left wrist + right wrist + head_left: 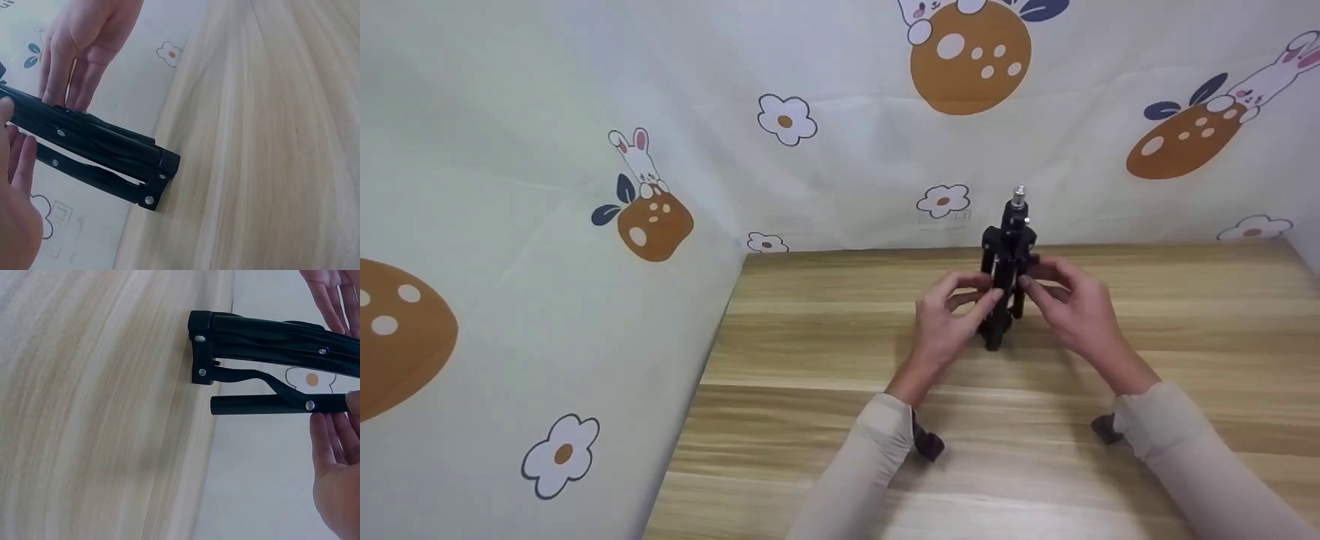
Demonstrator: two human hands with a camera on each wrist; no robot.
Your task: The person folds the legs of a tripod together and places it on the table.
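Note:
A black folding tripod stand (1001, 292) with a silver screw tip stands roughly upright near the back of the table, its legs close to the centre column. My left hand (945, 319) pinches a leg on the left side between thumb and fingers. On the other side my right hand (1076, 311) pinches another leg (259, 404), which stands slightly apart from the column in the right wrist view. A hinged brace joins that leg to the foot bracket (201, 349). Whether the tripod's bottom touches the table cannot be told.
The wood-grain table (780, 352) meets a pale printed cloth (847, 165) just behind the tripod. More cloth (547, 315) hangs along the left side. Dark devices (928, 444) are worn at both wrists, below the sleeves.

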